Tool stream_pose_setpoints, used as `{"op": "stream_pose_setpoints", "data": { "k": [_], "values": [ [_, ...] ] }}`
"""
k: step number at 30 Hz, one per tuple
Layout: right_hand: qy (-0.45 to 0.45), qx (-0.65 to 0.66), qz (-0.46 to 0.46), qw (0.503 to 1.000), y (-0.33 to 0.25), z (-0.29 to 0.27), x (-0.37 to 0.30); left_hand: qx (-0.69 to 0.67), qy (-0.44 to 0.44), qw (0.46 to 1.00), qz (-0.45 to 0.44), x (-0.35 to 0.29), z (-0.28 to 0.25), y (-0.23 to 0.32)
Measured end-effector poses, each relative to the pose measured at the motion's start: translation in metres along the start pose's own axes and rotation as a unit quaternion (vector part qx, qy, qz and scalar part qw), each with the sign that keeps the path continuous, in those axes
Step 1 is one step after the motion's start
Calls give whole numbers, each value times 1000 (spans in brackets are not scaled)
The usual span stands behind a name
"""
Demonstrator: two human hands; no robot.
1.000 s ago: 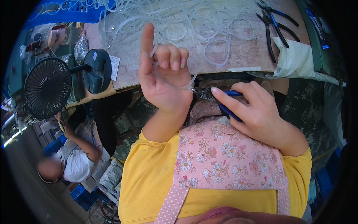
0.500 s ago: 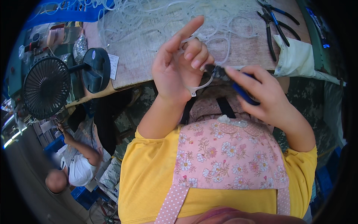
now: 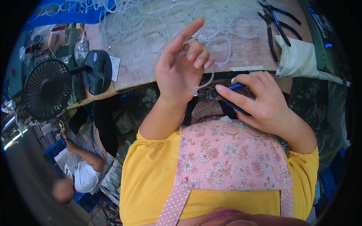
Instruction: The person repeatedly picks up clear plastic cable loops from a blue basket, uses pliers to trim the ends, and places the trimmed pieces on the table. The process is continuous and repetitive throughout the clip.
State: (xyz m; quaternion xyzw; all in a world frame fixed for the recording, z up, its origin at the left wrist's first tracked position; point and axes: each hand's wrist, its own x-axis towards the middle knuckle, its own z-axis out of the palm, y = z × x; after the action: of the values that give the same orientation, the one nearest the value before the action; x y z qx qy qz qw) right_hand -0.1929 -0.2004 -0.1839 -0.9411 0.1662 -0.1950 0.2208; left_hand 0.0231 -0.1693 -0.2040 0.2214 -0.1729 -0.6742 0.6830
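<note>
My left hand [image 3: 177,71] is raised above the table's near edge, its index finger stretched out and the others curled round a translucent plastic eyeglass frame [image 3: 208,82]. A pale curved part of that frame hangs below the fingers, with a small metal piece at its end by my wrist. To its right, my right hand [image 3: 267,101] is closed on blue-handled pliers [image 3: 235,86]. The pliers' dark jaws point left, just below the frame, and are hard to make out against my lap. I cannot tell whether they touch the frame.
Many clear eyeglass frames [image 3: 141,28] lie heaped on the worn table [image 3: 132,71]. Two more pairs of pliers [image 3: 272,34] rest at right near a white bag [image 3: 298,58]. A black fan [image 3: 48,90] stands left. Beyond it sits another person [image 3: 86,175].
The pliers have moved down from the frame beside my left fingertips, and their jaws have swung lower. My left hand has barely shifted. The other person at left has moved a little.
</note>
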Motion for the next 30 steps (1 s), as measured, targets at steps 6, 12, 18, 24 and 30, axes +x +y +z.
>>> {"op": "stream_pose_setpoints", "data": {
  "k": [6, 12, 18, 24, 30],
  "values": [
    [54, 22, 89, 994, 7, -21, -23, 212, 16, 977, -8, -21, 3, -9],
    [202, -193, 247, 928, 63, -51, -66, 562, -187, 803, -73, -45, -1, -30],
    [161, -375, 330, 851, 121, -36, -74, 362, -35, 929, -74, -48, 9, -35],
    [143, -378, 338, 850, 122, -32, -64, 191, 72, 976, 80, -36, 14, -19],
    [-52, -317, 337, 885, 161, -48, -15, 167, 45, 983, 57, -32, 15, -19]
  ]
}}
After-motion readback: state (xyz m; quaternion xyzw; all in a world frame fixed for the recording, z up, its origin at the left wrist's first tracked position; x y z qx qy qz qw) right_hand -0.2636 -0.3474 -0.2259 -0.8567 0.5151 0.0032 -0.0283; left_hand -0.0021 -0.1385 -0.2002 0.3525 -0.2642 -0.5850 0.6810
